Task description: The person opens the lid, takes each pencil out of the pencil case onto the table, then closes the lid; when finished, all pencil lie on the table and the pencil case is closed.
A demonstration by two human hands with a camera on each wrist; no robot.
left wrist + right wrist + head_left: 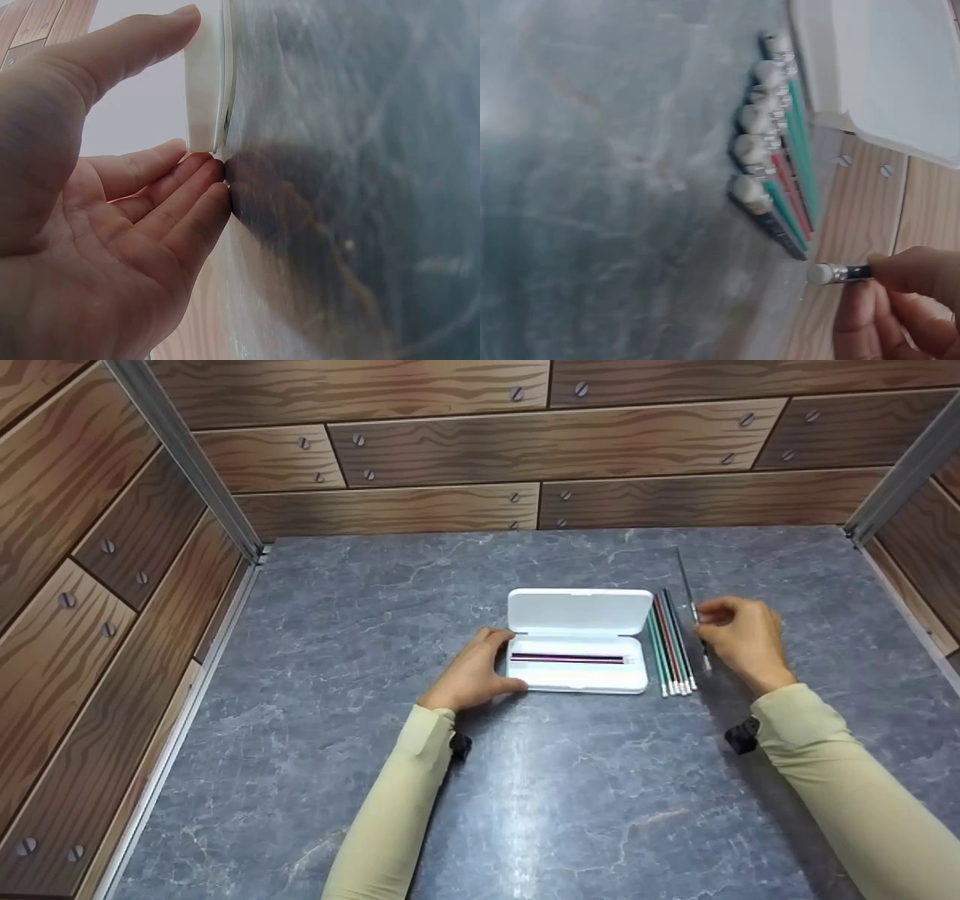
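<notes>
A white pencil case (579,611) lies with its lid raised, and purple and dark pencils (566,658) rest lengthwise in its base. My left hand (474,671) holds the case at its left end, the thumb at the front corner and the fingers toward the back. Between thumb and fingers, my right hand (750,634) pinches a dark pencil (855,273) with a white eraser, its eraser end toward me. Just left of that hand, several green, red and dark pencils (671,641) lie side by side along the case's right end, their white erasers facing me.
The grey marbled tabletop (300,720) extends around the case. Wood-patterned panels (450,450) stand behind and at both sides, with metal posts (187,457) in the corners. A small black device (742,735) sits at the right wrist.
</notes>
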